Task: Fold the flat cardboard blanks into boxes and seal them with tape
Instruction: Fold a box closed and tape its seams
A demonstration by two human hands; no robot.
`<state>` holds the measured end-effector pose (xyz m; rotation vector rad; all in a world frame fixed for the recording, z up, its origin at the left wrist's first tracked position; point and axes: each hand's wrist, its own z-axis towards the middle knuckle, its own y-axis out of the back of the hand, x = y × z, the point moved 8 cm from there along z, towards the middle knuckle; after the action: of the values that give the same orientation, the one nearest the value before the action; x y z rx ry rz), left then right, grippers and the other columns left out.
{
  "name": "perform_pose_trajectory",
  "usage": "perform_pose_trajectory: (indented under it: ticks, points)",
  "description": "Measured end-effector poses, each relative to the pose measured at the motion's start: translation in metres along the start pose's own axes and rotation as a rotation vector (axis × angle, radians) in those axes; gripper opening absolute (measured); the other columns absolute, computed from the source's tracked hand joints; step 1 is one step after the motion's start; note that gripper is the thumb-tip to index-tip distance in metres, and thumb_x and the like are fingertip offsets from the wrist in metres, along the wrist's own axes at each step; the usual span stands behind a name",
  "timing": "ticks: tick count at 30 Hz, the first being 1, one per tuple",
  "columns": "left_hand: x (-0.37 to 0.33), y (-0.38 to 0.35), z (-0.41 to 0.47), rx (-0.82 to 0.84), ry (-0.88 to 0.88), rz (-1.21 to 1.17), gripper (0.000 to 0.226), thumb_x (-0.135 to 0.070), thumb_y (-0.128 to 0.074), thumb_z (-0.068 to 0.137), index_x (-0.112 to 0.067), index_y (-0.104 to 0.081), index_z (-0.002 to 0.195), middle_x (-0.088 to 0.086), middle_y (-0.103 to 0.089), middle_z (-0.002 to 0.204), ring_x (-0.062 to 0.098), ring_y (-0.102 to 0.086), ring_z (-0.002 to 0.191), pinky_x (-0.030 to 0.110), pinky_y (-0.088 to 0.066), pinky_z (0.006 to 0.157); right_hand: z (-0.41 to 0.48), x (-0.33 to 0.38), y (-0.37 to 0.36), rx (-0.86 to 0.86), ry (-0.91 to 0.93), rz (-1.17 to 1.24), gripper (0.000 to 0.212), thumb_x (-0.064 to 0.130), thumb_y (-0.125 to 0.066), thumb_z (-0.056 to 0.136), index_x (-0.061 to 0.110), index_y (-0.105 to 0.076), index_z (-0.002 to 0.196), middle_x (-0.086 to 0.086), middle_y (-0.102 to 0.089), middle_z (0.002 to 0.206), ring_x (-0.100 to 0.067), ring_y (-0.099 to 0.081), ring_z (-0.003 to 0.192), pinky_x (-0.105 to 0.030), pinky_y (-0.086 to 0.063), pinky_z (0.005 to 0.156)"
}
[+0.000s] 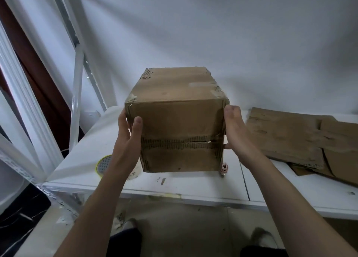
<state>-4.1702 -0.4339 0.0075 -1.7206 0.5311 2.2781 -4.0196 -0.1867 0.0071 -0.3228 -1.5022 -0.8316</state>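
Slippage is the main worry: the box (180,121) is squeezed between two hands from its sides, with no palm visibly under it, so a loosened squeeze could drop it onto the table (193,187). The tape seam (180,142) across the near face looks wrinkled and slightly gapped toward its right end. Squeezing the sides hard there could, I judge, spring the flaps or peel the strip.

The left hand (128,134) wraps the box's left near corner, with the thumb lying on the near face and the fingers round the left side. The right hand (235,129) presses against the right side with its fingers fairly straight and pointing up, the tips at the upper edge. The hands stand apart, and the box fills the gap between them.

It is held tilted above the table's front part; whether its far bottom edge touches the surface I cannot tell. A tape roll (103,164) lies on the table, partly hidden by the left forearm. Flat cardboard blanks (290,136) lie stacked well to the right.
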Motion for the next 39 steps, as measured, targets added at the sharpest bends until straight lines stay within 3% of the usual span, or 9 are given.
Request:
perform_pose_trajectory:
  ticks: [7, 9, 11, 15, 20, 25, 28, 32, 39]
  points:
    - [-0.018, 0.008, 0.010, -0.104, -0.025, -0.217, 0.028, -0.074, -0.031, 0.088, -0.050, -0.047, 0.089, -0.008, -0.058, 0.121, 0.023, -0.059, 0.122, 0.045, -0.047, 0.094, 0.004, 0.012, 0.018, -0.093, -0.012, 0.267, 0.086, 0.102, -0.037, 0.061, 0.031, -0.051, 0.107, 0.001, -0.061, 0.115, -0.017, -0.062, 0.107, -0.043, -0.052, 0.091]
    - [-0.011, 0.008, 0.012, -0.123, -0.002, -0.183, 0.029, -0.071, -0.040, 0.090, -0.043, -0.047, 0.083, -0.005, -0.060, 0.106, 0.014, -0.062, 0.107, 0.044, -0.044, 0.091, 0.002, 0.001, 0.022, -0.136, -0.005, 0.156, 0.056, 0.077, -0.054, 0.083, 0.023, -0.048, 0.094, 0.007, -0.060, 0.094, -0.011, -0.060, 0.089, -0.034, -0.047, 0.078]
    - [-0.003, 0.006, 0.014, -0.140, -0.001, -0.054, 0.027, -0.050, -0.057, 0.097, -0.026, -0.047, 0.091, -0.005, -0.058, 0.089, 0.008, -0.057, 0.085, 0.035, -0.044, 0.079, 0.004, -0.017, 0.016, -0.121, -0.017, 0.142, 0.037, 0.049, -0.067, 0.091, 0.019, -0.046, 0.089, 0.013, -0.059, 0.087, -0.008, -0.058, 0.085, -0.030, -0.043, 0.075]
    - [0.019, 0.010, 0.018, -0.095, 0.093, -0.022, 0.021, -0.018, -0.063, 0.099, -0.019, -0.046, 0.111, -0.002, -0.068, 0.104, 0.016, -0.063, 0.093, 0.028, -0.047, 0.078, 0.009, -0.041, 0.005, -0.022, -0.030, 0.164, 0.031, 0.029, -0.077, 0.089, 0.014, -0.050, 0.095, 0.013, -0.069, 0.106, -0.012, -0.066, 0.100, -0.028, -0.049, 0.083]
    - [0.045, 0.015, 0.020, 0.092, 0.096, 0.160, 0.082, 0.008, -0.063, 0.091, -0.038, -0.031, 0.151, -0.011, -0.066, 0.123, 0.011, -0.069, 0.103, 0.033, -0.059, 0.083, 0.014, -0.056, -0.010, 0.080, 0.003, 0.024, 0.057, 0.013, -0.085, 0.078, 0.027, -0.046, 0.118, 0.011, -0.059, 0.130, -0.014, -0.063, 0.117, -0.043, -0.055, 0.097]
    - [0.058, 0.016, 0.023, 0.042, 0.157, 0.196, 0.073, -0.022, -0.071, 0.093, -0.046, -0.026, 0.146, 0.003, -0.061, 0.132, 0.021, -0.065, 0.113, 0.047, -0.055, 0.097, 0.015, -0.044, -0.020, 0.078, 0.040, -0.176, 0.108, 0.024, -0.088, 0.077, 0.052, -0.015, 0.152, 0.015, -0.056, 0.116, -0.008, -0.067, 0.092, -0.021, -0.051, 0.068]
    - [0.056, 0.015, 0.029, 0.065, 0.146, 0.359, 0.076, -0.037, -0.063, 0.098, -0.044, -0.013, 0.154, -0.004, -0.052, 0.125, 0.025, -0.057, 0.114, 0.043, -0.048, 0.097, 0.018, -0.032, -0.019, 0.025, 0.077, -0.278, 0.090, 0.050, -0.077, 0.084, 0.049, -0.021, 0.155, 0.014, -0.062, 0.105, -0.005, -0.064, 0.091, -0.018, -0.044, 0.066]
    - [0.055, 0.023, 0.040, 0.017, 0.098, 0.395, 0.077, -0.029, -0.062, 0.099, -0.041, -0.010, 0.155, -0.002, -0.053, 0.134, 0.033, -0.059, 0.118, 0.047, -0.052, 0.095, 0.025, -0.021, -0.033, 0.028, 0.125, -0.253, 0.080, 0.038, -0.075, 0.088, 0.048, -0.030, 0.154, 0.015, -0.065, 0.111, 0.005, -0.063, 0.082, -0.007, -0.042, 0.061]
    - [0.045, 0.082, 0.085, -0.237, 0.018, 0.431, 0.074, -0.011, -0.063, 0.093, -0.036, -0.023, 0.151, -0.006, -0.059, 0.120, 0.026, -0.066, 0.096, 0.047, -0.058, 0.074, 0.048, -0.005, -0.098, -0.034, 0.163, -0.193, 0.082, 0.040, -0.081, 0.083, 0.029, -0.039, 0.152, 0.011, -0.060, 0.120, -0.013, -0.061, 0.104, -0.036, -0.057, 0.091]
